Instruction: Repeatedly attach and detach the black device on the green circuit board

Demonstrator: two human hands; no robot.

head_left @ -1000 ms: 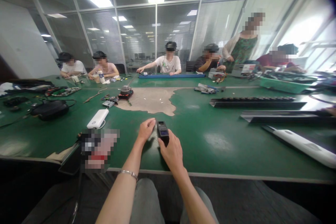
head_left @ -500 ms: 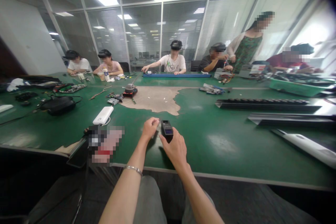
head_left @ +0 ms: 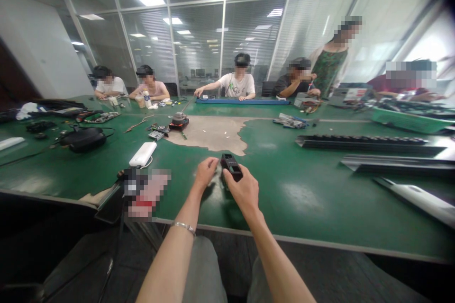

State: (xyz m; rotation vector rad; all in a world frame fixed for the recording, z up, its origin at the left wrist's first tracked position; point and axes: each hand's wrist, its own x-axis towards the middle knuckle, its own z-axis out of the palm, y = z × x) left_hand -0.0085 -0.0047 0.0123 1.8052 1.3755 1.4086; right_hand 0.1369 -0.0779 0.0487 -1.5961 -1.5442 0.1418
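Green table (head_left: 277, 218): spans the scene from left to right.
Tan patch (head_left: 209, 136): bare, ragged-edged area at the middle of the tabletop.
Blue bar (head_left: 241, 102): along the far side, before a seated person in a white shirt (head_left: 239, 86).
Green basket (head_left: 408, 121): far right, heaped with dark things.
Black pouch (head_left: 83, 140): on the left.
Right hand (head_left: 246, 190): fingers and thumb wrapped round a black device (head_left: 231, 165).
Left hand (head_left: 206, 173): just left of the device, fingers curled toward the thumb; at this blur I cannot tell whether they pinch anything.
White block (head_left: 142, 153): left of the left hand, a white cable (head_left: 150, 162) beside it.
Black device: in the right hand, over the table's near middle, its far end nearest the left fingertips.
White bits (head_left: 225, 133): on the tan patch.
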